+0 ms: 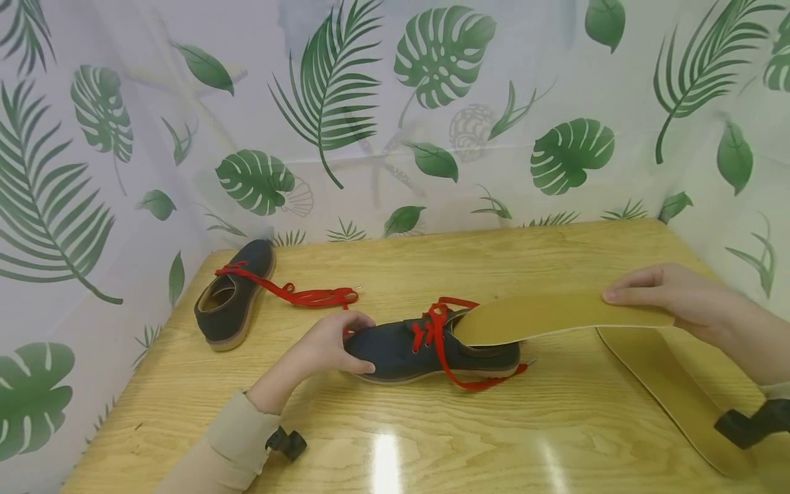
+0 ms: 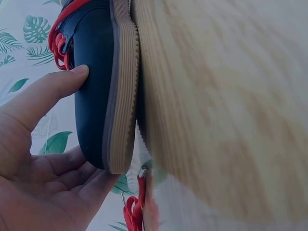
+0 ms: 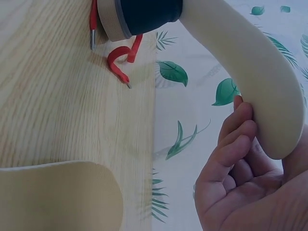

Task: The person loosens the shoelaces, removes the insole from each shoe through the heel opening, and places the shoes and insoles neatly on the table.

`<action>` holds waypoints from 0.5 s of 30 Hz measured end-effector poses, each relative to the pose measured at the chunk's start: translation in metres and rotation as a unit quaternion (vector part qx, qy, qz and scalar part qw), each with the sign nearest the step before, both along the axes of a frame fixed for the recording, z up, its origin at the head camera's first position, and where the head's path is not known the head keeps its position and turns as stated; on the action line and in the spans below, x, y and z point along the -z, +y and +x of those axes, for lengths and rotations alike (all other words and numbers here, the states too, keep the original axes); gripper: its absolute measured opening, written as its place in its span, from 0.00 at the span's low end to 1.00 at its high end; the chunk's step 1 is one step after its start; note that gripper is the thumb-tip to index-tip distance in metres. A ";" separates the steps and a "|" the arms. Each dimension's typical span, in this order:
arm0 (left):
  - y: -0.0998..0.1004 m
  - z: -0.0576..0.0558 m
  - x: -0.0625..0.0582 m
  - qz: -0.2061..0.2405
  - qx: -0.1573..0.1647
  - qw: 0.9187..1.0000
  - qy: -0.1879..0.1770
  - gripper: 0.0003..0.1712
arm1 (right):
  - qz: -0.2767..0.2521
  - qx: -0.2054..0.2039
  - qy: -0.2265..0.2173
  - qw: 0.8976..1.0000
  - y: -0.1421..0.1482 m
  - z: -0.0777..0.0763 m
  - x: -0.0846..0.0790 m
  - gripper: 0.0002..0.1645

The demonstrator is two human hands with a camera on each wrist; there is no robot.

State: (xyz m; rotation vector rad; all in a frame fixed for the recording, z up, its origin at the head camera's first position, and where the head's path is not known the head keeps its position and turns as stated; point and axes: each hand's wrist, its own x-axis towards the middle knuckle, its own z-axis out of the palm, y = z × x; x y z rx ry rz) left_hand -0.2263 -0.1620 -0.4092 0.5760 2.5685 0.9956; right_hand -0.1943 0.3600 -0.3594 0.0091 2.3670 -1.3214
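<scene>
In the head view a dark navy shoe (image 1: pixel 391 350) with red laces (image 1: pixel 439 336) lies sideways on the table, toe to the left. My left hand (image 1: pixel 330 346) grips its toe, thumb on the near side and fingers round the far side; the left wrist view shows the thumb (image 2: pixel 72 79) on the upper. My right hand (image 1: pixel 685 302) pinches a tan insole (image 1: pixel 555 315) near its right end. The other end of that insole sits in the shoe's opening, and most of it is outside, above the table. From the right wrist view, its pale underside (image 3: pixel 260 72) shows.
A second navy shoe (image 1: pixel 231 302) stands at the table's back left, its red laces (image 1: pixel 315 296) trailing right. Another tan insole (image 1: pixel 679 405) lies on the table at the right, partly beneath the raised one. A leaf-patterned cloth (image 1: pixel 345 199) surrounds the wooden table (image 1: pixel 333 446).
</scene>
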 end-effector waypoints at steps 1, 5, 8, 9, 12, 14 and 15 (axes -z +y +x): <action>0.000 0.000 0.000 0.001 0.000 1.000 -0.001 0.37 | -0.002 0.002 0.003 1.000 0.001 0.001 0.000 0.10; 0.000 0.000 0.001 0.005 -0.001 1.000 -0.003 0.37 | -0.001 0.005 0.023 1.000 0.006 0.003 0.003 0.14; 0.000 0.000 0.001 0.006 -0.003 1.000 -0.005 0.37 | 0.010 0.005 0.030 0.999 0.008 0.004 0.004 0.16; 0.000 0.000 0.001 0.006 -0.003 1.000 -0.005 0.37 | 0.011 0.005 0.030 0.999 0.009 0.005 0.004 0.16; 0.000 0.000 0.001 0.006 -0.005 1.000 -0.006 0.37 | 0.016 0.007 0.029 0.999 0.011 0.006 0.006 0.16; 0.000 0.000 0.001 0.006 -0.005 1.000 -0.006 0.37 | 0.011 0.009 0.029 0.999 0.012 0.008 0.008 0.17; 0.000 0.000 0.002 0.005 -0.005 1.000 -0.006 0.37 | 0.011 0.010 0.030 0.999 0.013 0.009 0.008 0.17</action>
